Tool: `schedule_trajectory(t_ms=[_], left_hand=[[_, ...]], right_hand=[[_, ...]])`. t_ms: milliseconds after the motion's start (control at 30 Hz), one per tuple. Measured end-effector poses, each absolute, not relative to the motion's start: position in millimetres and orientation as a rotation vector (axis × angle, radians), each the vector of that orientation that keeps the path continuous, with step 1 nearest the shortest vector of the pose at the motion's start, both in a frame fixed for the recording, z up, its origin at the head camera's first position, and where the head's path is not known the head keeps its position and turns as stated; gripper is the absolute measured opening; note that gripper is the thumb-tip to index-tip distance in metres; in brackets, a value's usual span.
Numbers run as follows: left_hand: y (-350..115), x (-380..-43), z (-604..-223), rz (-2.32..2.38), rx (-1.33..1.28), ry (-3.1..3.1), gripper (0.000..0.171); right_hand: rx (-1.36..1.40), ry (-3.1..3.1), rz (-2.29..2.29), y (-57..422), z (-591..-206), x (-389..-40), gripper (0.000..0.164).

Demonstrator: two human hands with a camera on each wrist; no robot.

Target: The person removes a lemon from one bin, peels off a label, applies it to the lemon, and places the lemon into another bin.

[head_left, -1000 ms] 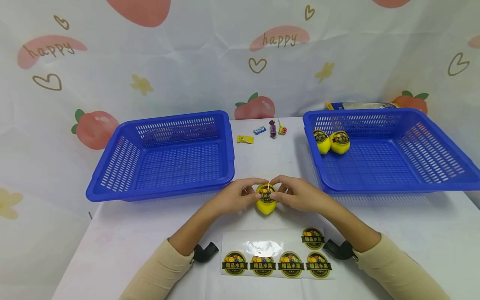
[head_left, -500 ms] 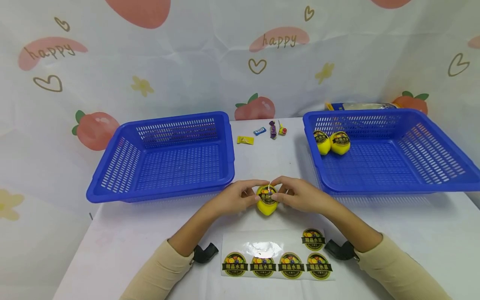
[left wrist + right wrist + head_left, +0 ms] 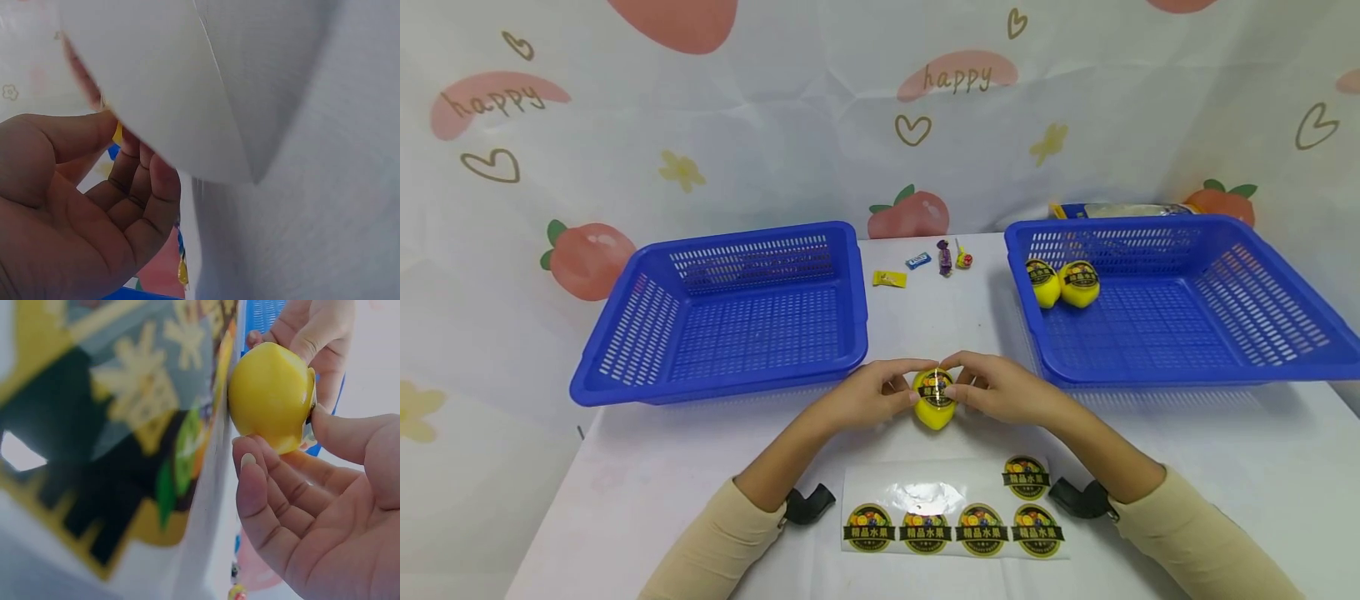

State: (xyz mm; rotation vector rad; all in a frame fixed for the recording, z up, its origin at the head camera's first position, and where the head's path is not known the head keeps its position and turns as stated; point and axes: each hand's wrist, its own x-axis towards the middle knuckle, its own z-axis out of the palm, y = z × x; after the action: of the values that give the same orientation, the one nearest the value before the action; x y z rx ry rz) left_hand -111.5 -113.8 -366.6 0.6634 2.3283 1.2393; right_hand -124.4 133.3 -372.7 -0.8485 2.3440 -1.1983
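A yellow lemon lies on the white table, its pointed end towards me. On its upper side sits a round black-and-gold sticker. My left hand holds the lemon from the left, thumb at the sticker's edge. From the right, my right hand grips it, thumb on the sticker and fingers curled round the far side. The right wrist view shows the lemon between both hands. In the left wrist view it is mostly hidden behind a pale blurred surface. A sheet of several matching stickers lies nearer me.
Blue plastic baskets stand at left and right. Two lemons with stickers lie in the right one. Several wrapped sweets are on the table between them. A blue-and-yellow packet is behind the right basket.
Both hands stay round the lemon almost without moving. Only the thumbs and the sticker's shine shift slightly.
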Motion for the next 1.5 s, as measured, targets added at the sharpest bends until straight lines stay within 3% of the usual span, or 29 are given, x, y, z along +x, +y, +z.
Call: schedule_trajectory(t_ms=[400,733,1500], left_hand=[[-118.4,-112.4,-364.9,1.206,0.741,2.258,0.059],[-112.8,-109.7,-366.0,1.218,0.640,2.356,0.044],[-113.2,-102.1,-355.5,1.018,0.647,2.496,0.057]], right_hand=[[-0.857,2.270,-1.281,133.8,-373.8,-126.1,0.033],[-0.900,2.252,-1.321,132.7,-376.0,-126.8,0.031],[-0.845,2.220,-1.333,139.2,-373.7,-132.0,0.033]])
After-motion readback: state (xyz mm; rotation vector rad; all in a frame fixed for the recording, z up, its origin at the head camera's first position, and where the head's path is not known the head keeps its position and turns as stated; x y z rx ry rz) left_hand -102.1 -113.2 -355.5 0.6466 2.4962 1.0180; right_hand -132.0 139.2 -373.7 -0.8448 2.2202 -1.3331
